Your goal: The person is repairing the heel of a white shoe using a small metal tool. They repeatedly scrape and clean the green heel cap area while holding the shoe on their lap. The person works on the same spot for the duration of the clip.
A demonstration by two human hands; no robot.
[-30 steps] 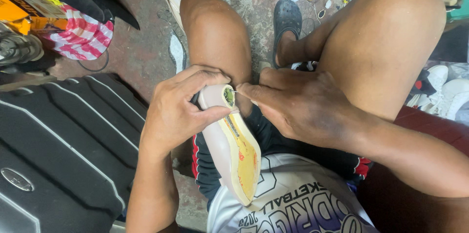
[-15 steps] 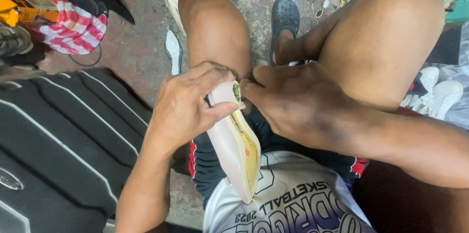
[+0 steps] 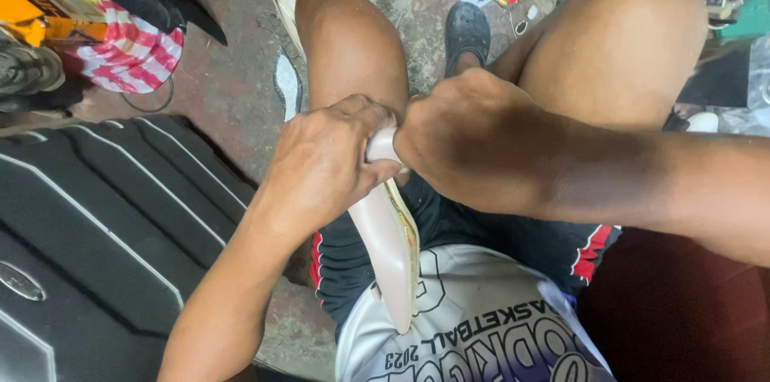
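A pale pink pointed leather shoe with a yellowish insole stands on edge over the lap, between the bare knees, its toe toward the printed white shirt. The left hand has its fingers clamped round the shoe's heel end. The right hand presses against the same end, fingers curled together; what they pinch is hidden. A black ribbed hard case lies closed at left. A red-and-white striped bag sits beyond, contents hidden.
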